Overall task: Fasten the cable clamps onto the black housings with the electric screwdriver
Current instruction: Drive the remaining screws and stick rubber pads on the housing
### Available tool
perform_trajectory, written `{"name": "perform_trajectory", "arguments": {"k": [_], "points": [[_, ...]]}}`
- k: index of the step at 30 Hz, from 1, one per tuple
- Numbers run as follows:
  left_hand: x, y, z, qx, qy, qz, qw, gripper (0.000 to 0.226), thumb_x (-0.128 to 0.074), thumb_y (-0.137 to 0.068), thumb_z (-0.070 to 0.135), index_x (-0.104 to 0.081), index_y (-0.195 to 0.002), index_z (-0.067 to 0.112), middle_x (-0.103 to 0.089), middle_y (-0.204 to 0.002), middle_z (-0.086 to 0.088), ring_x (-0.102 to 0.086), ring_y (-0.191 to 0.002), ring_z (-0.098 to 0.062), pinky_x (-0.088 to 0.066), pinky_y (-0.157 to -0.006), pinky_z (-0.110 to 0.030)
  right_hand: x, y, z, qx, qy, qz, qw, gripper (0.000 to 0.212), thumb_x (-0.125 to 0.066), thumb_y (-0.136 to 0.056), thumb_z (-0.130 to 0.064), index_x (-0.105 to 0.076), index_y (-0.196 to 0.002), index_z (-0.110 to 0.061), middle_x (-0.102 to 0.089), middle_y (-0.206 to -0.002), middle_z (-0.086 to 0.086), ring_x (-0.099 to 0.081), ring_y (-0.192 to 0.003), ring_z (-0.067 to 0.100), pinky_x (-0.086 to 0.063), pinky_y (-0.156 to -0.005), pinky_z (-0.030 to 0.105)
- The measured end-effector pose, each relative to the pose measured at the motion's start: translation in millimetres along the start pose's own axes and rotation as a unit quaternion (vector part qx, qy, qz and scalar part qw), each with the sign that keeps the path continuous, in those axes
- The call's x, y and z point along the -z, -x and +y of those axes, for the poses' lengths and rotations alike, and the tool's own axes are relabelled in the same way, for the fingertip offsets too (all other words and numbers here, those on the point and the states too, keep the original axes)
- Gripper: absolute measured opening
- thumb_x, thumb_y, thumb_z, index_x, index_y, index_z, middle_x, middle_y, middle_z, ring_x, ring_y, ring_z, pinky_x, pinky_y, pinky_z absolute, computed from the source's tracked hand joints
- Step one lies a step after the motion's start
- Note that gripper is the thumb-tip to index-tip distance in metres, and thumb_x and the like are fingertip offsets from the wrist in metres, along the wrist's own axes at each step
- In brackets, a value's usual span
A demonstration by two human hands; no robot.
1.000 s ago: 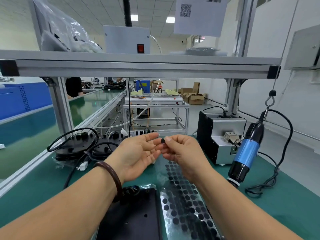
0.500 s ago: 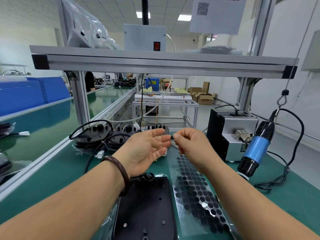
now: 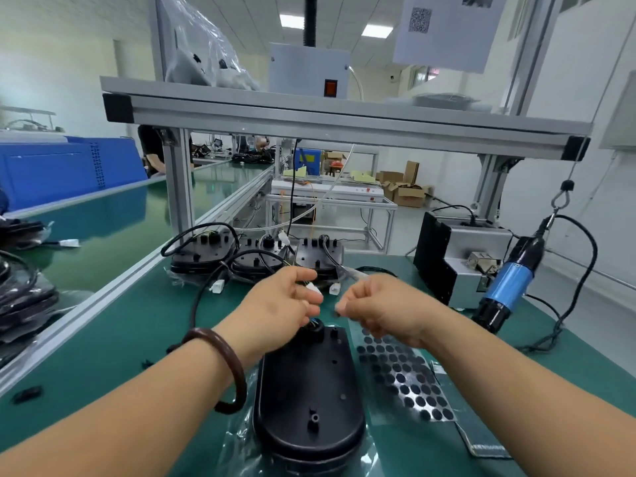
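Note:
A black housing [image 3: 309,390] lies flat on a plastic bag near the front of the green bench, its cable boss at the far end. Both hands hover just above that far end. My left hand [image 3: 278,304], with a brown bangle on the wrist, has loosely curled fingers and holds nothing I can make out. My right hand [image 3: 378,308] pinches a tiny black piece, blurred, at its fingertips. The blue electric screwdriver [image 3: 509,284] hangs from a hook at the right, untouched. No cable clamp is clearly visible.
A sheet of several round black pads [image 3: 402,376] lies right of the housing. Three more housings with cables [image 3: 203,249] and white connectors [image 3: 216,286] sit at the back. A grey screw feeder [image 3: 457,256] stands back right. An aluminium frame [image 3: 179,187] and conveyor border the left.
The view has tipped down and left. Both hands have dropped lower and closer to the housing's far end, and the left hand's fingers have curled from an open palm.

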State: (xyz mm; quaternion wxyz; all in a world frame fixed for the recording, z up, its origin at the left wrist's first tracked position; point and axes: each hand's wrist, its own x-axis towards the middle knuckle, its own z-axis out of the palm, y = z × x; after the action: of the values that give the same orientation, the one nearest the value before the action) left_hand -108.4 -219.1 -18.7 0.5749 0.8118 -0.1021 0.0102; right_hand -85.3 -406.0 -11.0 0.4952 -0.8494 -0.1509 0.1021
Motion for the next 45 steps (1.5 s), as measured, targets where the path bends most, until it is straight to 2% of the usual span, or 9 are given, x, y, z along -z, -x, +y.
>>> {"name": "perform_trajectory", "arguments": {"k": [2,6,9,22,32,34,37,41,45], "points": [[-3,12,-7,-0.029,-0.065,0.001,0.997,0.044,-0.047,-0.091,-0.002,-0.047,-0.126,0.024,-0.065,-0.1,0.006,-0.064,-0.092,-0.007,-0.054,-0.084,-0.027,-7,10,9,-0.022,0.018,-0.026,0.999,0.014,-0.066,-0.087,-0.014,-0.061,-0.074,-0.014,-0.044,-0.049,-0.008,-0.036,-0.044,0.008,-0.032,-0.045,0.02],[-9,31,-22,-0.087,-0.188,0.011,0.978,0.044,-0.051,-0.089,0.007,-0.043,-0.124,0.032,-0.065,-0.092,0.017,-0.06,-0.089,0.002,-0.044,-0.079,-0.01,-18,20,19,-0.04,0.018,-0.036,0.998,0.013,-0.065,-0.087,-0.015,-0.063,-0.074,-0.016,-0.042,-0.053,-0.004,-0.035,-0.044,0.008,-0.029,-0.044,0.02],[-11,42,-27,-0.13,-0.224,0.024,0.965,0.044,-0.051,-0.088,0.009,-0.041,-0.123,0.034,-0.063,-0.093,0.02,-0.058,-0.093,0.0,-0.046,-0.086,-0.019,-20,23,20,-0.045,0.017,-0.035,0.998,0.017,-0.065,-0.087,-0.013,-0.064,-0.071,-0.017,-0.041,-0.053,-0.003,-0.033,-0.045,0.009,-0.028,-0.044,0.021],[-16,51,-32,-0.148,-0.181,0.058,0.971,0.038,-0.051,-0.086,0.003,-0.036,-0.093,0.037,-0.063,-0.091,0.017,-0.061,-0.089,-0.001,-0.05,-0.086,-0.027,-23,23,22,-0.049,0.029,-0.018,0.998,0.018,-0.07,-0.083,-0.018,-0.065,-0.065,-0.019,-0.039,-0.052,0.0,-0.029,-0.047,0.013,-0.025,-0.045,0.022],[-17,52,-31,-0.15,-0.172,0.067,0.971,0.036,-0.048,-0.086,0.001,-0.035,-0.088,0.033,-0.064,-0.089,0.017,-0.061,-0.09,-0.002,-0.049,-0.086,-0.03,-23,23,18,-0.061,0.051,-0.018,0.997,0.016,-0.07,-0.082,-0.021,-0.066,-0.067,-0.018,-0.038,-0.054,0.002,-0.029,-0.048,0.014,-0.025,-0.047,0.025],[-17,53,-32,-0.157,-0.173,0.063,0.97,0.035,-0.048,-0.087,0.003,-0.034,-0.089,0.035,-0.064,-0.089,0.018,-0.06,-0.089,0.0,-0.048,-0.084,-0.026,-24,23,15,-0.062,0.054,-0.016,0.996,0.013,-0.07,-0.078,-0.024,-0.066,-0.068,-0.017,-0.037,-0.056,0.004,-0.027,-0.049,0.015,-0.024,-0.049,0.027],[-15,55,-33,-0.166,-0.18,0.044,0.969,0.034,-0.048,-0.089,0.007,-0.033,-0.089,0.037,-0.065,-0.089,0.022,-0.057,-0.086,0.004,-0.04,-0.073,-0.009,-25,24,9,-0.072,0.07,-0.015,0.995,0.015,-0.069,-0.073,-0.028,-0.065,-0.063,-0.019,-0.036,-0.056,0.005,-0.027,-0.05,0.017,-0.023,-0.05,0.028],[-16,59,-32,-0.162,-0.196,0.012,0.967,0.035,-0.043,-0.09,0.008,-0.027,-0.092,0.04,-0.066,-0.095,0.02,-0.053,-0.091,0.01,-0.036,-0.07,-0.004,-24,23,2,-0.094,0.082,-0.024,0.992,0.017,-0.066,-0.08,-0.018,-0.068,-0.064,-0.015,-0.038,-0.053,0.001,-0.03,-0.047,0.015,-0.025,-0.046,0.027],[-18,63,-29,-0.186,-0.221,-0.007,0.957,0.034,-0.038,-0.092,0.011,-0.022,-0.093,0.042,-0.065,-0.105,0.015,-0.051,-0.095,0.011,-0.042,-0.079,-0.019,-24,24,-7,-0.121,0.102,-0.028,0.987,0.019,-0.061,-0.082,-0.015,-0.066,-0.064,-0.012,-0.041,-0.051,0.0,-0.032,-0.042,0.012,-0.026,-0.039,0.021]]}}
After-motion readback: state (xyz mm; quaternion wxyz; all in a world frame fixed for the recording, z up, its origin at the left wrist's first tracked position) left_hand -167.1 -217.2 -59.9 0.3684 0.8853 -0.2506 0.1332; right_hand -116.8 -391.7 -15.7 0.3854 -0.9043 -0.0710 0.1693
